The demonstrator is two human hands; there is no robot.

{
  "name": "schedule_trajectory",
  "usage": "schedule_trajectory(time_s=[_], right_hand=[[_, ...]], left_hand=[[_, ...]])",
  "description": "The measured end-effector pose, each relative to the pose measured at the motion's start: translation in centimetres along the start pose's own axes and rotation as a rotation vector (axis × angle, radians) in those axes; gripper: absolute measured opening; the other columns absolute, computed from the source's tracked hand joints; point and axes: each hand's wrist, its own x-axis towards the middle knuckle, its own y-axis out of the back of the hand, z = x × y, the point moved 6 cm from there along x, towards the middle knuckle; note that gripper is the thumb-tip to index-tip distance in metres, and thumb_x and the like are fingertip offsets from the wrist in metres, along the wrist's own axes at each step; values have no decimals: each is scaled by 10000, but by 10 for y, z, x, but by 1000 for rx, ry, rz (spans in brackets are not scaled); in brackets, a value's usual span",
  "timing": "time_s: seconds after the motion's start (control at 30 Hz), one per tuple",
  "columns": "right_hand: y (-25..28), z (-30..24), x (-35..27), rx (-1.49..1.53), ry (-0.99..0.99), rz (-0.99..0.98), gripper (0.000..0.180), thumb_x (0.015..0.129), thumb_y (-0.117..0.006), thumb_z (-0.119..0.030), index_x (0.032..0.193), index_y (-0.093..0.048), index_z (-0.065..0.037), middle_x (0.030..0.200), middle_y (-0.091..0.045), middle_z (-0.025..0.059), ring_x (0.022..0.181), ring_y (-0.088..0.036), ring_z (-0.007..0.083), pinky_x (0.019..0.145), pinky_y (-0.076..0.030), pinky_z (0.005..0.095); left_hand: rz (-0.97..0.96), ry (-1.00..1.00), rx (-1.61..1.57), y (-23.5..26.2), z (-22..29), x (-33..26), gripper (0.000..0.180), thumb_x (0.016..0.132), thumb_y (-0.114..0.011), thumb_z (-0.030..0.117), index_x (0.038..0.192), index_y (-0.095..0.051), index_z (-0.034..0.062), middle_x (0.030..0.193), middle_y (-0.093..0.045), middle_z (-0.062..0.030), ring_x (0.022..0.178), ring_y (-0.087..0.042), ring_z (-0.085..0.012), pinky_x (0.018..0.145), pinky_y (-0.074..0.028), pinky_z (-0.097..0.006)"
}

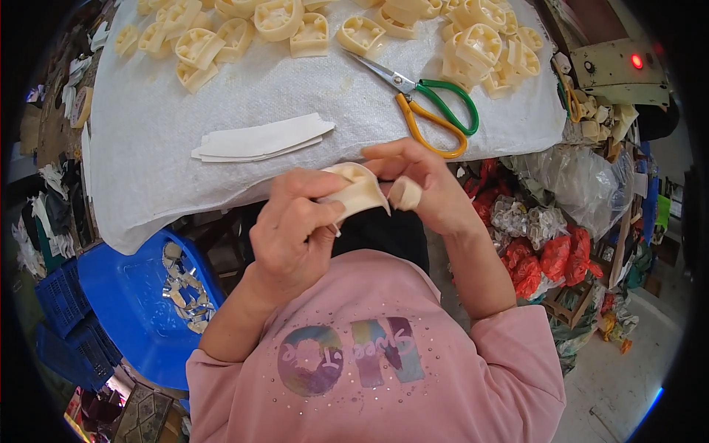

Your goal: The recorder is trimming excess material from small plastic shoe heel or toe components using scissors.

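In front of my chest, my left hand (pixel 292 221) grips a cream moulded piece (pixel 362 193), curved along its top edge and hollow on one face. Thin white material shows along its lower left edge, partly hidden by my fingers. My right hand (pixel 436 184) is at the piece's right side, fingers curved and apart; one fingertip reaches its upper edge. A beige covering (pixel 405 193) wraps a digit of that hand, a small gap from the piece. Beyond my hands, a few white curved strips (pixel 266 138) lie stacked on the white cloth-covered table (pixel 140 170).
Scissors (pixel 402 83) with green and orange handles lie partly open on the table. Many similar cream pieces (pixel 476 48) are heaped along its far side. A blue tub (pixel 140 303) with scraps stands lower left. Red and clear bags (pixel 554 255) lie at right, below a machine (pixel 617 70) with a red light.
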Motion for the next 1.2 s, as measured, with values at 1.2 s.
schedule_trajectory(time_s=[1.2], right_hand=[[-16,-24,7,-616,469,192,127,777,-564,-37,904,-565,-34,852,-507,74,834,-443,229,769,-351,334]], left_hand=[[105,570,-543,-13,-32,-3,129,851,-624,23,875,-500,-4,1010,-601,-142,843,-554,-106,757,-472,-256]])
